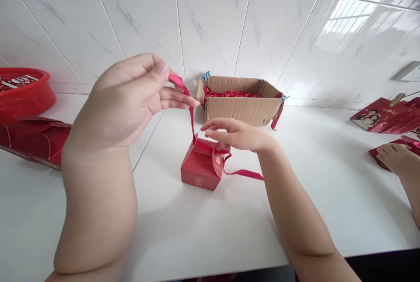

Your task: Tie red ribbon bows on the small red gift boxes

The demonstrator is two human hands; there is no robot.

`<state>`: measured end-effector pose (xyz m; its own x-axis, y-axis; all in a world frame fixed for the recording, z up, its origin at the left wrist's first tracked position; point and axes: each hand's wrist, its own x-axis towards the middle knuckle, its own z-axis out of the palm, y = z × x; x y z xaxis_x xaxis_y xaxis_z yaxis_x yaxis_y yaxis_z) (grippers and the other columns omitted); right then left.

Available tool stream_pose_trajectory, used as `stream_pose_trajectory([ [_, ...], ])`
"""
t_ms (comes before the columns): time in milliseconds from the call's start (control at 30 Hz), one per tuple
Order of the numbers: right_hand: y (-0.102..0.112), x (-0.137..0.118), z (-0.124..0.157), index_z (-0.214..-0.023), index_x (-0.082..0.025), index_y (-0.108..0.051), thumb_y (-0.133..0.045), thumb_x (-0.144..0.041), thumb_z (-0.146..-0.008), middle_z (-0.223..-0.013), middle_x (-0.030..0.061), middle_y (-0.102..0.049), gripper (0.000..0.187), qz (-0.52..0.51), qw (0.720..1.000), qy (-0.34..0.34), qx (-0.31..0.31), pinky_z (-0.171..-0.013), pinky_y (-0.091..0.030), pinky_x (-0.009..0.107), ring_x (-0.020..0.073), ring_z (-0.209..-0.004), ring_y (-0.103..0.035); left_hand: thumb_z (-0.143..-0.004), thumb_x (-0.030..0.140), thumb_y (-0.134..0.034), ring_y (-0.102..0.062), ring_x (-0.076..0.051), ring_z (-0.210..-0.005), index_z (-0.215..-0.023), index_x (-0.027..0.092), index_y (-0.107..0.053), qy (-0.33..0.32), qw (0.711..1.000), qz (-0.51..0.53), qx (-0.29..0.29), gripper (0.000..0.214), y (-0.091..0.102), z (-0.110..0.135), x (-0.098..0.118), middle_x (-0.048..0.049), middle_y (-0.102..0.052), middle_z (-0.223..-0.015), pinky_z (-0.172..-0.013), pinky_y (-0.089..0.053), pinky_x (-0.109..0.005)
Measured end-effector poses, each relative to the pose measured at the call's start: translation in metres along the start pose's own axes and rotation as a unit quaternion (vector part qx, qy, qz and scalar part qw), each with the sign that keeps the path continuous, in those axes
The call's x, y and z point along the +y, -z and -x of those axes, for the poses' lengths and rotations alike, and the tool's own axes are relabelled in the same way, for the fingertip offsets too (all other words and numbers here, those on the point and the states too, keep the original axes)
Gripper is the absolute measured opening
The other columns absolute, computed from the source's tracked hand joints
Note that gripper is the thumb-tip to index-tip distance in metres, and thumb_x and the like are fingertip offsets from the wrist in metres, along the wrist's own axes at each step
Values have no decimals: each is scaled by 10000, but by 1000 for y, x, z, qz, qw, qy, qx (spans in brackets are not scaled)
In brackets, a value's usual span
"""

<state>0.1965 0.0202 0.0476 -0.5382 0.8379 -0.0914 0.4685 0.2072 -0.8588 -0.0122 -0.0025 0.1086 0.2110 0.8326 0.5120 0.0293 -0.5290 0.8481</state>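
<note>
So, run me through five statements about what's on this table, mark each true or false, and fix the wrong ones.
1. The left hand pinches a red ribbon above the small red box. True.
2. The small red box hangs in the air. False: it stands on the white table.
3. A blue clip sits on the cardboard box. True.
4. The cardboard box's visible contents are green. False: they are red.
5. Another person's hand shows near the picture's right edge. True.
</note>
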Motion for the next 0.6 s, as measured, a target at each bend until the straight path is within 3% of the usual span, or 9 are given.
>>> stream_pose_trajectory([
  [100, 0, 2, 0, -1140, -283, -618, -562, -529, -860, -1193, 45, -615, 377, 2, 1000, -2, -6, -602, -524, 247, 73, -627, -595, -994, 183, -366, -707, -168, -718, -767, 112, -516, -47, 998, 15, 33, 281, 0, 1, 2, 17, -599, -724, -803, -550, -488],
  [267, 1, 4, -1, -1176, -258, -599, -592, -502, -851, -1237, 72, -612, 406, 4, 1000, -9, -15, -614, -530, 253, 76, -622, -619, -979, 251, -443, -681, -189, -753, -789, 145, -480, -116, 989, 48, 77, 221, 0, 4, 4, 1, -521, -780, -816, -556, -459],
  [367, -1, 7, -4, -1171, -254, -607, -534, -431, -895, -1223, 68, -626, 336, 23, 1000, -10, 2, -629, -529, 270, 87, -634, -635, -974, 277, -452, -651, -186, -842, -803, 170, -454, -128, 985, 81, 82, 201, -3, 7, 5, -4, -476, -856, -905, -528, -474],
  [500, -5, 7, -7, -1151, -242, -639, -472, -187, -884, -1269, 40, -615, 319, 63, 994, 77, 42, -718, -511, 272, 103, -770, -633, -981, 343, -447, -620, -153, -993, -850, 196, -480, -127, 986, 95, 49, 199, -6, 10, 3, 41, -457, -1020, -1045, -441, -478],
  [600, -8, 4, -7, -1152, -231, -649, -499, -125, -842, -1253, 28, -629, 360, 79, 987, 141, 2, -715, -489, 250, 109, -828, -618, -976, 407, -447, -593, -158, -1081, -897, 211, -489, -105, 989, 87, 56, 215, -7, 9, 2, 71, -447, -1117, -1059, -419, -469],
])
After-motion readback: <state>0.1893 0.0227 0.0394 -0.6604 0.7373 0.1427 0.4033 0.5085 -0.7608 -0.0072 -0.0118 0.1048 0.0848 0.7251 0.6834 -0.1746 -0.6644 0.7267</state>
